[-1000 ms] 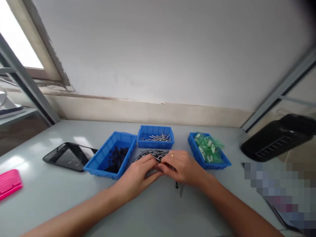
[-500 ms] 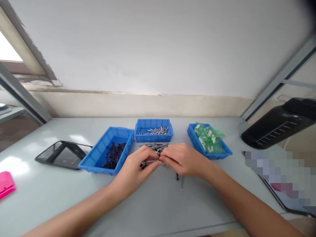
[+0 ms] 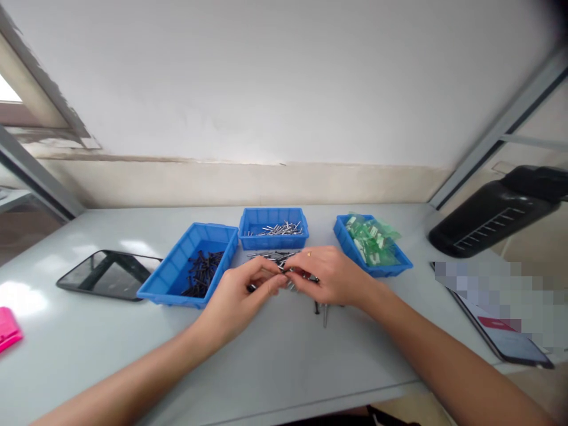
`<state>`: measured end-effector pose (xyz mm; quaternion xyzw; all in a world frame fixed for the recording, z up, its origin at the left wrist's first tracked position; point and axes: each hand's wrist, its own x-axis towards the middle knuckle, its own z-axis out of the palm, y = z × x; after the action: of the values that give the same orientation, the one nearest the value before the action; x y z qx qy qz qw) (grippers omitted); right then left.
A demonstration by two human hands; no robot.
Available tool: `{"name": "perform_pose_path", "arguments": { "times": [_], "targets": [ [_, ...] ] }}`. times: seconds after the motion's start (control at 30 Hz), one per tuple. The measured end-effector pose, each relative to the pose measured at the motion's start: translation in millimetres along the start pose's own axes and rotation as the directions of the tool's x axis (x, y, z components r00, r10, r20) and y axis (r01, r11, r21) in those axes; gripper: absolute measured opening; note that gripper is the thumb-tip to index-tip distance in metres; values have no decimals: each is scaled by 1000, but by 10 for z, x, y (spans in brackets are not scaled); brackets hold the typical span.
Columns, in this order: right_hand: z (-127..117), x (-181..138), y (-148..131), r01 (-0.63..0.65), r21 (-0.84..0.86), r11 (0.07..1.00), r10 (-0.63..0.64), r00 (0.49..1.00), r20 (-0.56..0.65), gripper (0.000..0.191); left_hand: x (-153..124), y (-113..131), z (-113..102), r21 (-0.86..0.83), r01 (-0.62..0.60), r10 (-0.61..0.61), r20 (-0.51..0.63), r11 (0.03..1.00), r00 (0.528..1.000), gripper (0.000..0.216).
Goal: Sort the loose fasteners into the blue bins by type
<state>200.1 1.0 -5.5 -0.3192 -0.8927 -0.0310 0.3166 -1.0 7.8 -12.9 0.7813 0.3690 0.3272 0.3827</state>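
On the grey desk (image 3: pixel 248 367), three blue bins (image 3: pixel 165 275) stand in an arc. The left hand (image 3: pixel 239 290) and right hand (image 3: pixel 332 275) meet near the fingertips, fingers curled nearly closed; any held part cannot be determined. Beneath, before the middle bin (image 3: pixel 274 242), lies a pile of metal pins (image 3: pixel 267 255).

White glare on the tabletop (image 3: pixel 248 361)

3 blue bins (image 3: pixel 273 241), 2 hands (image 3: pixel 242 290) (image 3: pixel 332 277), 1 black bottle (image 3: pixel 490 216), 1 pink object (image 3: pixel 7 329)
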Motion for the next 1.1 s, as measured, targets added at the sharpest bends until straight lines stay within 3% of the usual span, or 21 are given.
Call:
{"name": "perform_pose_path", "arguments": {
  "times": [0.17, 0.37, 0.57, 0.77, 0.93, 1.1],
  "targets": [
    [-42, 0, 4, -41, 19, 999, 42, 999, -34, 19, 21, -19, 11, 255, -40, 27, 52, 966, 998, 21],
    [48, -3, -32, 56, 23, 998, -57, 998, 41, 21, 15, -69, 30, 396, -117, 93, 79, 911, 992, 23],
    [59, 10, -31, 36, -1, 999, -36, 998, 52, 20, 19, -41, 8, 398, -118, 89, 91, 910, 992, 26],
    [-35, 1, 18, -63, -40, 997, 68, 988, 139, 25, 31, 24, -28, 259, -82, 99, -53, 962, 994, 19],
    [-37, 1, 1, -25, 6, 1000, 24, 987, 158, 25, 23, 36, -32, 197, -66, 94, -135, 978, 986, 18],
    [-45, 9, -25, -35, -12, 999, 36, 989, 144, 25, 10, 31, -30, 183, -126, 147, -111, 975, 983, 13]
  ]
}}
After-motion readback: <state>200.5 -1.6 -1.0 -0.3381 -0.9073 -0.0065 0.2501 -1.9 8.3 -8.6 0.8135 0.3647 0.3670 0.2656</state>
